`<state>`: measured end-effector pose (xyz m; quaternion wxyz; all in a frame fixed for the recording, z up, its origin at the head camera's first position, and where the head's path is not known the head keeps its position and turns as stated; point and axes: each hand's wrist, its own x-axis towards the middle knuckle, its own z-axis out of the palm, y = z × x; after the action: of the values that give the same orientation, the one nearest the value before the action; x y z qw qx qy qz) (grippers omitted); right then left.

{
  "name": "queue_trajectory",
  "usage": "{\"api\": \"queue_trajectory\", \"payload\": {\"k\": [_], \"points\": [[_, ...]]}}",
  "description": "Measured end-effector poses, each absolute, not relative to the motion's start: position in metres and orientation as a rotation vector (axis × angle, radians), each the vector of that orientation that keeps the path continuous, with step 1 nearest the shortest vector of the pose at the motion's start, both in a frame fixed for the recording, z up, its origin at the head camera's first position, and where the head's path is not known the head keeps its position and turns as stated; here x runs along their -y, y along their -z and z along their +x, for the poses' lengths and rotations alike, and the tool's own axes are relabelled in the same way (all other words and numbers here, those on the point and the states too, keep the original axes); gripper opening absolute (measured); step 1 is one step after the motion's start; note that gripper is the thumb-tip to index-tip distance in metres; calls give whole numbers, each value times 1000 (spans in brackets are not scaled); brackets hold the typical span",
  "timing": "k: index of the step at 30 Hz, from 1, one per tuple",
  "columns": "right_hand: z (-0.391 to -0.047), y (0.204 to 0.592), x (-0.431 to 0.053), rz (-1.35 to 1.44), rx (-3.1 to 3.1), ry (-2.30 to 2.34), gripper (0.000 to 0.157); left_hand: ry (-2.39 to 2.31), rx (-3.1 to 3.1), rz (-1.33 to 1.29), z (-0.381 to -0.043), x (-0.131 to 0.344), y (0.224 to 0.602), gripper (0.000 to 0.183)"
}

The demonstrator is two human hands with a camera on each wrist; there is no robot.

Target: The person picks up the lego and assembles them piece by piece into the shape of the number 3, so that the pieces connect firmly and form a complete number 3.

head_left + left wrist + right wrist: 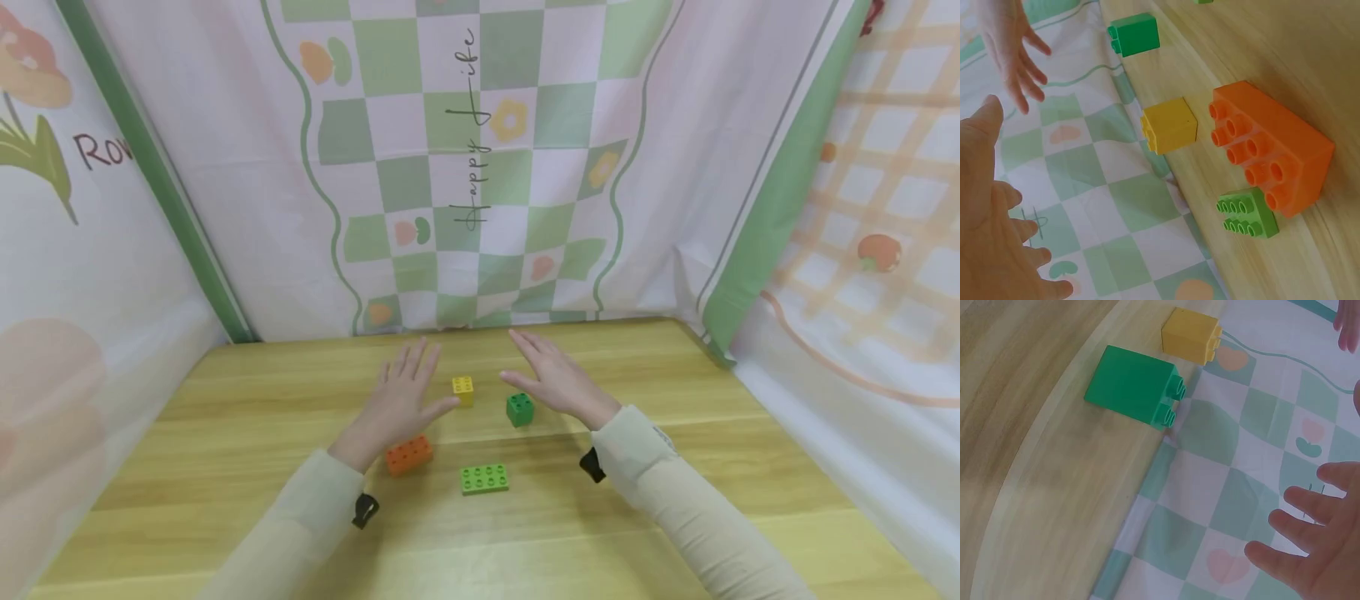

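My left hand [396,402] is held above the table with its fingers spread, holding nothing. Just below its wrist lies an orange eight-stud toy brick [408,456]. A small light green brick [1249,214] shows beyond the orange one in the left wrist view; the left hand hides it from the head view. My right hand [558,379], fingers straight, hovers beside a dark green brick [520,409]. Between the hands stands a yellow brick [462,391], close to the left thumb. A flat light green brick [484,479] lies nearer the front.
The wooden table [480,550] runs back to a checked cloth [487,167] hanging behind it. Printed curtains [45,250] close off both sides. A black strap end [365,510] hangs under the left wrist, another [592,465] under the right.
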<state>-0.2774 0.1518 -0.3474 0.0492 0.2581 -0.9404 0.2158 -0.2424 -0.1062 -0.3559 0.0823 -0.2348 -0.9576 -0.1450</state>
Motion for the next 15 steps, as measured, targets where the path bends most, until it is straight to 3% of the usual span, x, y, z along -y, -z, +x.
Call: {"api": "queue_trajectory", "payload": {"k": [15], "points": [[-275, 353, -158, 792, 2884, -743, 75, 504, 2860, -783, -231, 105, 367, 82]]}}
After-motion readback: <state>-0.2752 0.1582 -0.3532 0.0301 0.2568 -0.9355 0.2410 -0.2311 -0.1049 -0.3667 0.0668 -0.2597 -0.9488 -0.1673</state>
